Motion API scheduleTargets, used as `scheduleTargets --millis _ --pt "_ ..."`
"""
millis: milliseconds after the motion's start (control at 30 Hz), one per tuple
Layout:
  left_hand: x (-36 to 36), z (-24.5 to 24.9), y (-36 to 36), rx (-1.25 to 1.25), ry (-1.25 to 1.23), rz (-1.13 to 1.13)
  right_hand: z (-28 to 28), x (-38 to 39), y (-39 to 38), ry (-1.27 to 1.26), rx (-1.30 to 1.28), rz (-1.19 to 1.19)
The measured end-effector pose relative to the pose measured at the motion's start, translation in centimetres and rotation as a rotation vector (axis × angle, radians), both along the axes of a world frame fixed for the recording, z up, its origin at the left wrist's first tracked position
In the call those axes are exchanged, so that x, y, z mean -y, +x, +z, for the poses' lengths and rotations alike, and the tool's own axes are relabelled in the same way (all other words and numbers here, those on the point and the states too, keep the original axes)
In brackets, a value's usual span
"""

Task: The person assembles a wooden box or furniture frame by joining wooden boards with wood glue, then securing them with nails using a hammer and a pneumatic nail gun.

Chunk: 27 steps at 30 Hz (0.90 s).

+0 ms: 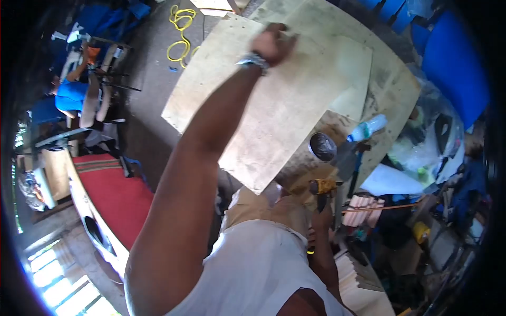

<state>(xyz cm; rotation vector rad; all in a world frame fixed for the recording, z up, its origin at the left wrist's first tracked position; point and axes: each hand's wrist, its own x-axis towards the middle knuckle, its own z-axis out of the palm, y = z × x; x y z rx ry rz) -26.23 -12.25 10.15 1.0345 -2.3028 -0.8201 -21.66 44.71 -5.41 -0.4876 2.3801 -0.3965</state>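
Beige sheet [279,105] lies beneath your blurred left hand [273,45], whose grip I cannot tell; right of the sheet's near corner, your right hand [321,221] grasps a drill [324,186].

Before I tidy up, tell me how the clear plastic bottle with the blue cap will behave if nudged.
The clear blue-capped plastic bottle may roll, since it looks round and lies on its side. Its see-through plastic probably squeezes easily.

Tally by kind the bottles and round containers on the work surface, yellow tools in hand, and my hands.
Bottle: 1
Round container: 1
Yellow tool: 1
Hands: 2, left hand and right hand
Total: 5
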Motion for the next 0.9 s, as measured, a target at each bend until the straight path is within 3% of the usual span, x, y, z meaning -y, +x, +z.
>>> scheduleTargets --millis 33,67,133,167,200,233,267,333,400,467,500,633,667,733,767,800,833,900 --pt "1.8 1.2 3.3 0.162 -0.160 0.113 -2.4 -1.0 1.0 -0.006 -0.049 -0.042" --pt "4.0 2.0 6.5 0.253 -0.143 0.216 -2.9 -0.7 1.6 -0.073 -0.091 -0.053" --pt "9.4 1.7 13.9 0.471 -0.310 0.277 -3.7 0.4 1.6 -0.200 -0.204 -0.079" --pt "12.8 0.9 17.6 0.608 -0.242 0.225 -4.9 0.5 1.7 -0.208 -0.220 -0.098" --pt "13.2 3.3 19.0 0.806 0.087 0.185 -6.9 0.4 1.7 -0.214 -0.239 -0.112" --pt "15.7 0.3 23.4 0.739 0.009 0.055 -8.4 0.6 1.8 -0.222 -0.258 -0.121" --pt "17.4 -1.9 26.7 0.549 0.168 0.149 -8.6 1.0 2.2 -0.181 -0.261 -0.127" --pt "18.7 -3.0 28.7 0.401 0.375 0.343 -7.8 3.0 2.4 -0.101 -0.283 -0.142" --pt "20.0 -1.5 27.1 0.486 0.466 0.399 -5.4 5.8 3.3 -0.161 -0.193 -0.117" --pt "26.7 -7.7 26.4 0.227 0.327 -0.020 -4.0 7.0 6.8 -0.269 0.043 -0.082" --pt "27.2 -7.5 23.9 0.295 0.172 -0.133 -3.4 7.2 9.3 -0.316 0.162 -0.070" --pt "26.0 -5.8 12.7 0.029 0.708 -0.054 1.5 10.1 17.4 -0.330 0.530 -0.110" --pt "25.8 -6.2 10.6 -0.058 0.811 -0.037 5.5 13.9 17.9 -0.241 0.522 -0.169" --pt "26.5 -8.5 7.9 -0.185 0.818 -0.126 8.3 18.1 18.8 -0.220 0.330 -0.082" --pt "28.6 -11.0 6.9 -0.232 1.030 -0.244 8.6 19.3 19.3 -0.275 0.143 0.067" --pt "25.8 -6.9 6.8 -0.087 1.015 -0.051 8.4 20.3 19.5 -0.322 -0.046 0.215" --pt "26.9 -9.3 6.2 -0.130 0.861 -0.213 7.9 21.1 19.8 -0.302 -0.081 0.179" --pt "27.6 -10.2 5.9 -0.116 0.779 -0.267 7.0 21.8 20.3 -0.276 -0.103 0.132"
